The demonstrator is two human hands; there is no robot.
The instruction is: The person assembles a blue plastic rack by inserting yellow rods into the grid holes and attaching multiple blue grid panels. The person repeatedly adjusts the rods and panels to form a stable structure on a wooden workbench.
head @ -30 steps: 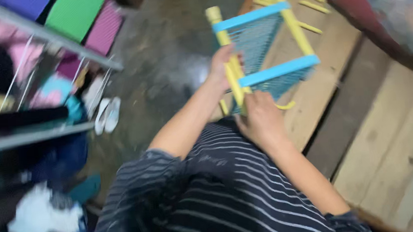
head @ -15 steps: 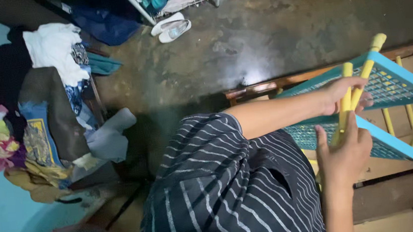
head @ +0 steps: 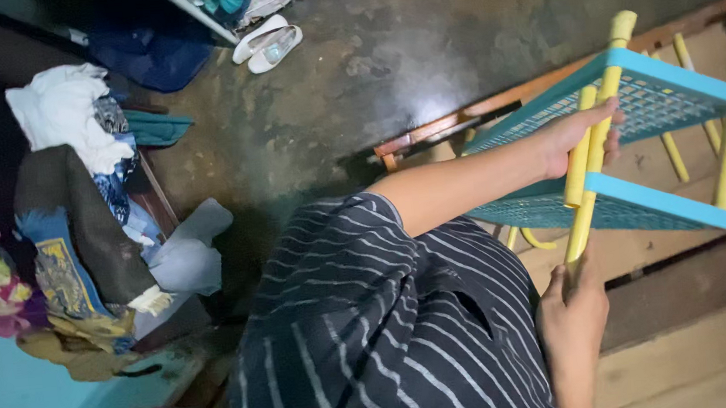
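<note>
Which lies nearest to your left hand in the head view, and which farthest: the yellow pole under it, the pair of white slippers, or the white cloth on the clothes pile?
From the left hand:
1. Yellow pole, gripped in it, on the blue shelf rack.
2. White slippers, up on the dark floor, far left of the hand.
3. White cloth, farthest, atop the clothes pile at the left edge.

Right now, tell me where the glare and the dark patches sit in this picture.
Head view: glare whitens the concrete floor behind the blue shelf rack; the upper left corner sinks into shadow; the left hand and right hand on the yellow posts look fairly sharp.
</note>
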